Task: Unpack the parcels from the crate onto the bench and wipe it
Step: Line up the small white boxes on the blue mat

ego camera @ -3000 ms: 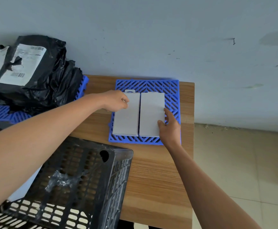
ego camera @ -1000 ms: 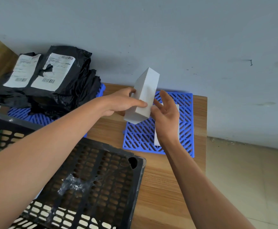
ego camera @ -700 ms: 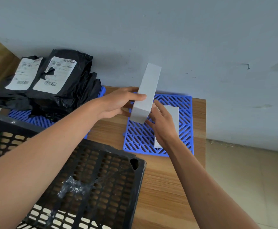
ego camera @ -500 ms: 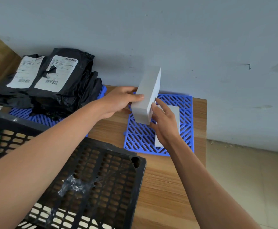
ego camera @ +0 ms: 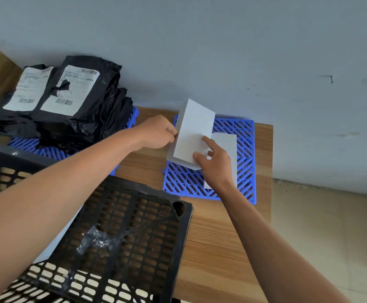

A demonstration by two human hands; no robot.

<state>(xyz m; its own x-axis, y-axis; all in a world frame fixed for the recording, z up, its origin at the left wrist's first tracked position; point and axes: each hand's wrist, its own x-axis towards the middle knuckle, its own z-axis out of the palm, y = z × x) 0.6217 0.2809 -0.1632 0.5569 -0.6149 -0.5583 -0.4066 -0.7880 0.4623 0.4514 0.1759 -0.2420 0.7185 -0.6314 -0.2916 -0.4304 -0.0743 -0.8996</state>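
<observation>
white and flat, a box (ego camera: 192, 132) is held tilted above a blue lattice mat (ego camera: 247, 154) on the wooden surface (ego camera: 213, 241), its far end raised toward the grey wall (ego camera: 222, 40). the left hand (ego camera: 156, 132) grips the box's left edge with curled fingers, and the right hand (ego camera: 216, 164) holds its near right corner, index finger lying along the top face. a second white box (ego camera: 227, 147) lies flat on the mat just right of the raised one, partly hidden by the right hand. a black slatted crate (ego camera: 134, 232) stands at the near left, its wall facing the camera; whether anything remains inside cannot be told from this angle. at the far left, black parcels (ego camera: 73, 110) with white shipping labels are piled on another blue mat (ego camera: 47, 150).
</observation>
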